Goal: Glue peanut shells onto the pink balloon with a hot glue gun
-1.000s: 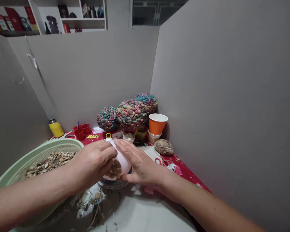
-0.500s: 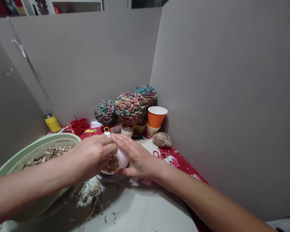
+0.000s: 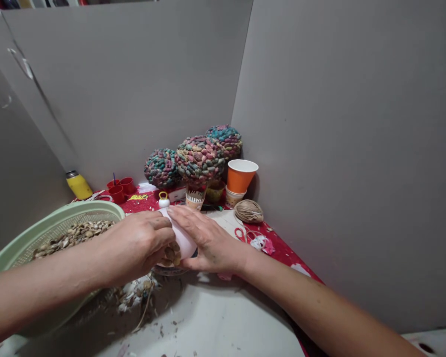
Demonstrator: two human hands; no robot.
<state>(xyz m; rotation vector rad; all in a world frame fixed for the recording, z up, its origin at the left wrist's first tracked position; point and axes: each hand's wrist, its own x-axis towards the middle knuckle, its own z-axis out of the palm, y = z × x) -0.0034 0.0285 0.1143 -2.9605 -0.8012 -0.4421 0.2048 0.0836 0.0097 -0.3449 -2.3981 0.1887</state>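
Observation:
A pale pink ball point(image 3: 186, 242), smooth and rounded, sits between my hands over a dish point(image 3: 168, 271) that is mostly hidden. Brown shells point(image 3: 171, 254) cover part of its near left side. My right hand point(image 3: 208, 240) curves around the ball's right side, fingers over its top and thumb low on the front. Against the left side, my left hand point(image 3: 148, 240) is closed in a pinch beside the shells; whatever its fingertips hold is hidden. Just behind stands a small white bottle point(image 3: 164, 203) with a yellow ring-shaped top.
A green basket point(image 3: 63, 213) of loose shells point(image 3: 74, 235) stands left. Behind are balls covered in coloured shells point(image 3: 200, 158), red cups point(image 3: 116, 193), a yellow bottle point(image 3: 79, 185) and an orange cup point(image 3: 241, 177). Twine point(image 3: 249, 211) and red-handled scissors point(image 3: 240, 234) lie right.
My view has tipped slightly downward. The left hand has shifted a little down and left along the ball, while the right hand keeps its hold.

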